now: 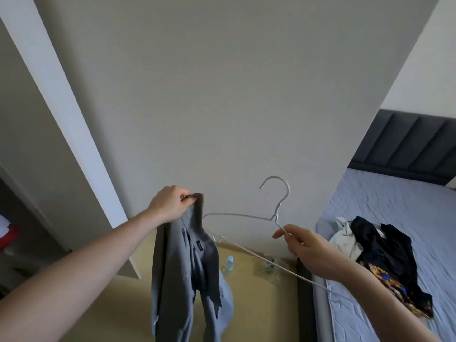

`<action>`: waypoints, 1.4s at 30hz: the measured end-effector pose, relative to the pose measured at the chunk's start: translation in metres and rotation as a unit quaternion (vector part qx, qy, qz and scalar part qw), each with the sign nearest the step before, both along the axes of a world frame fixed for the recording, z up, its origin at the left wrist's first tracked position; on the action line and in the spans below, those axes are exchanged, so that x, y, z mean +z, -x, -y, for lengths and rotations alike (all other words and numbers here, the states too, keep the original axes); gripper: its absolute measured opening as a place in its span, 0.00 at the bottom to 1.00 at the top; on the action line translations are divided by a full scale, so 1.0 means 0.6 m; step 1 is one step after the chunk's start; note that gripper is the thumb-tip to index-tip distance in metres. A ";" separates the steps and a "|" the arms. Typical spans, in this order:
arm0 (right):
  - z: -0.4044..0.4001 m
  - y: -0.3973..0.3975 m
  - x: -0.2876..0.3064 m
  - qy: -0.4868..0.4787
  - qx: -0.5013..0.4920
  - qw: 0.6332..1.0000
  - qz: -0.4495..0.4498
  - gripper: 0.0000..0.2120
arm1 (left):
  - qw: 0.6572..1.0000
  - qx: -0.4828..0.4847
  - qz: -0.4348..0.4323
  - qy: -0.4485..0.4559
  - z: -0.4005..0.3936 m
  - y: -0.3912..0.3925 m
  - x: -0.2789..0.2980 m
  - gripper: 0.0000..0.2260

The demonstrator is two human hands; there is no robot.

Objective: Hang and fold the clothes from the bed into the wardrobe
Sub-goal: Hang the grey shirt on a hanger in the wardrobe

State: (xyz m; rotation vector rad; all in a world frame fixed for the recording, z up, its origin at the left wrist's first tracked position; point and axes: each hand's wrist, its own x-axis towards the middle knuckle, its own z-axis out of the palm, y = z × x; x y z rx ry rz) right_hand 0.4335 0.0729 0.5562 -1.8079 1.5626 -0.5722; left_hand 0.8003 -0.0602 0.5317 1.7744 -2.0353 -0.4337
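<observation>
My left hand [170, 204] pinches the collar of a grey-blue shirt [187, 275] and holds it up so it hangs in front of the wall. My right hand [308, 250] pinches a white wire hanger [246, 216] just below its neck, hook pointing up. The hanger's left end lies inside or against the shirt's collar; which one I cannot tell. On the bed [385, 206] at the right lies a pile of clothes [385, 255]: a pale piece, a black one and a patterned one. The open wardrobe [14, 169] shows at the far left.
A white wardrobe door [64, 114] stands open on the left. The pale wall fills the middle. Below it sits a yellowish low surface [246, 304] with a small plastic bottle [229, 262] and clear wrapping. A dark padded headboard [404, 146] backs the bed.
</observation>
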 end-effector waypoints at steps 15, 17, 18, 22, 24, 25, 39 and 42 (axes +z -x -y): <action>0.022 -0.039 -0.030 0.079 -0.009 0.997 -0.006 0.12 | 0.998 -0.032 -0.051 0.029 0.005 0.025 0.026 0.23; 0.026 -0.051 -0.027 0.092 -0.018 0.996 0.005 0.12 | 0.995 -0.045 -0.074 0.040 -0.001 0.036 0.046 0.22; 0.028 -0.055 -0.025 0.099 -0.023 0.995 0.011 0.11 | 0.994 -0.050 -0.083 0.047 -0.003 0.039 0.056 0.21; 0.038 -0.045 -0.006 0.122 -0.064 0.990 0.034 0.11 | 0.991 -0.046 -0.109 0.069 -0.008 0.042 0.091 0.22; 0.043 -0.029 0.004 0.133 -0.080 0.987 0.034 0.11 | 0.990 -0.029 -0.118 0.074 -0.009 0.039 0.099 0.22; 0.044 -0.022 0.007 0.137 -0.085 0.986 0.032 0.11 | 0.989 -0.023 -0.124 0.077 -0.009 0.039 0.101 0.23; 0.030 -0.024 0.004 0.154 -0.203 0.966 0.049 0.11 | 0.963 -0.106 -0.221 0.115 -0.041 0.129 0.170 0.21; 0.023 -0.004 0.027 0.178 -0.233 0.955 0.047 0.10 | 0.963 -0.095 -0.223 0.117 -0.041 0.128 0.184 0.21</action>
